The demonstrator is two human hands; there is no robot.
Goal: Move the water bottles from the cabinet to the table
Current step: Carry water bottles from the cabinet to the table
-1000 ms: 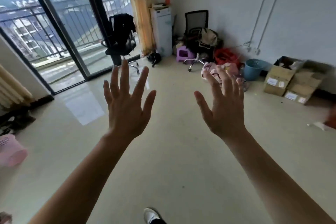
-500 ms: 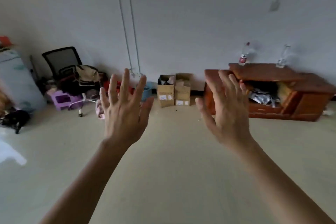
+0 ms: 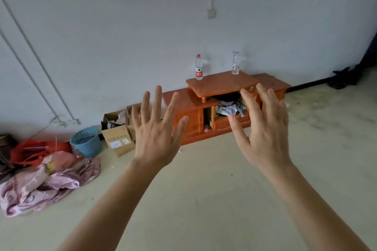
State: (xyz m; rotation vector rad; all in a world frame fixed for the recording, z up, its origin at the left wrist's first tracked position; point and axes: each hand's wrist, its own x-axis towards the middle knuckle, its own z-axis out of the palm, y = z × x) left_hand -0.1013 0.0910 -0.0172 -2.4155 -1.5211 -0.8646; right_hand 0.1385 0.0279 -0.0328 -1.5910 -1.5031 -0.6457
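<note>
Atop the cabinet (image 3: 220, 84) stand two clear bottles (image 3: 199, 68); left hand (image 3: 156, 134), right hand (image 3: 265, 138) spread wide.

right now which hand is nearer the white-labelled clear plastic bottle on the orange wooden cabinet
Right. The right hand sits below that bottle, slightly to its right; the left hand is farther off, down to its left. Neither touches it.

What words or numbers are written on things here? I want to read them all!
No text here is readable.
red-capped bottle: red label, print too blurred to read.
other bottle: label too small to read.
cardboard box: two white stickers, print too small to read.
</note>
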